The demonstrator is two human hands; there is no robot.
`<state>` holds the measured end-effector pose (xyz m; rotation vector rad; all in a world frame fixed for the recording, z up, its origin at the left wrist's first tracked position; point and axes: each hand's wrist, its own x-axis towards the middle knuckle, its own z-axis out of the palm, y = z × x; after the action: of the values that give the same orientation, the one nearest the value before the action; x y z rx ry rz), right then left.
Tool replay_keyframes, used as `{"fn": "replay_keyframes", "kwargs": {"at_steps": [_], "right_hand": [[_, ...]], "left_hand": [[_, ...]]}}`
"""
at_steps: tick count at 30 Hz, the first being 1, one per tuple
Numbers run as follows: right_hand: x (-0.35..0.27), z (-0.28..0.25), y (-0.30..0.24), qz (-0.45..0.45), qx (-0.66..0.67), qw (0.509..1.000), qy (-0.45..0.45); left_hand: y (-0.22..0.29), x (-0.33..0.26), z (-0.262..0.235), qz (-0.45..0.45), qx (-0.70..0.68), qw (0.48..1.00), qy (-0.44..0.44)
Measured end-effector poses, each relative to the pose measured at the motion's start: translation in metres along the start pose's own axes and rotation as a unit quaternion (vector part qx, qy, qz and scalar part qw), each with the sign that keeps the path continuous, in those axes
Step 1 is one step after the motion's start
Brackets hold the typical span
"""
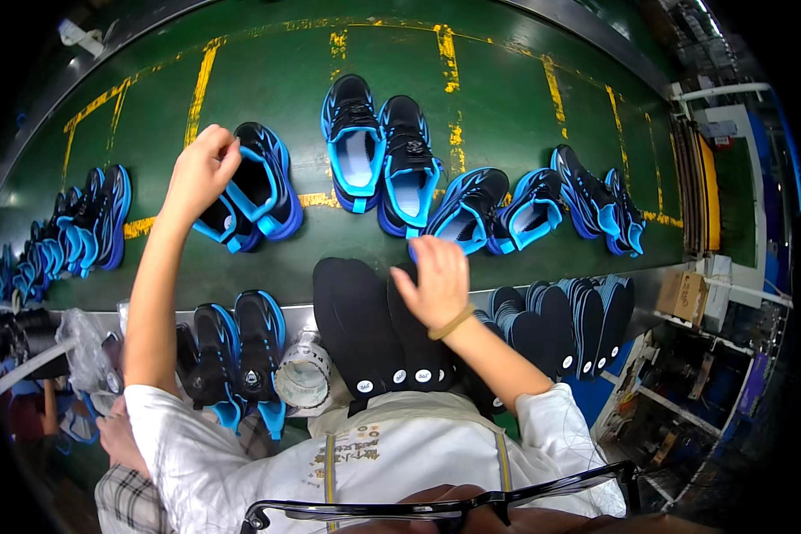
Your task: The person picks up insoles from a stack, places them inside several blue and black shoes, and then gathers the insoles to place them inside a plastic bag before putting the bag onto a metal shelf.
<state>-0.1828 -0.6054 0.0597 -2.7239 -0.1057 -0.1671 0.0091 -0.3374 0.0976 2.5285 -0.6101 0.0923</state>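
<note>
My left hand [206,167] is at the left, fingers curled into a pinch, beside the collar of a black-and-blue sneaker [287,182]. Whatever lies between those fingertips, if anything, is hidden. The second shoe of that pair [243,242] is partly covered by the first. My right hand [440,278] is near the middle with its thumb apart and fingers stretched, over black insoles [351,316] marked with white round labels. Just beyond it stands a sneaker [407,160] with a pale insole inside, beside its mate [351,133].
More sneakers [472,200] stand to the right along the green table [285,62], and a row of them [107,218] at the far left. Insole stacks [556,311] line the near edge at right. A clear plastic jar [303,378] and two sneakers [258,343] sit nearer my body.
</note>
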Motion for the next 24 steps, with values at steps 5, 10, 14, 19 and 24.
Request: {"fn": "replay_keyframes", "kwargs": {"at_steps": [5,10,14,19,24], "right_hand": [[-0.019,-0.002,0.097,-0.052,-0.169,0.976,-0.129],[0.009,-0.047,0.158,0.051,-0.296,0.952,-0.066],[0.027,-0.057,0.116,-0.041,-0.128,0.991,0.012],[0.04,0.039,0.076,0.024,0.055,0.996,-0.071],[0.113,-0.015,0.075,0.124,0.418,0.891,-0.129]], "left_hand": [[0.05,0.007,0.04,-0.098,-0.384,0.917,-0.044],[0.084,0.005,0.108,-0.026,-0.123,0.989,-0.074],[0.092,-0.009,0.107,0.026,0.045,0.976,-0.21],[0.083,0.006,0.11,-0.023,-0.111,0.979,-0.167],[0.092,0.037,0.072,-0.158,-0.221,0.948,-0.168]]}}
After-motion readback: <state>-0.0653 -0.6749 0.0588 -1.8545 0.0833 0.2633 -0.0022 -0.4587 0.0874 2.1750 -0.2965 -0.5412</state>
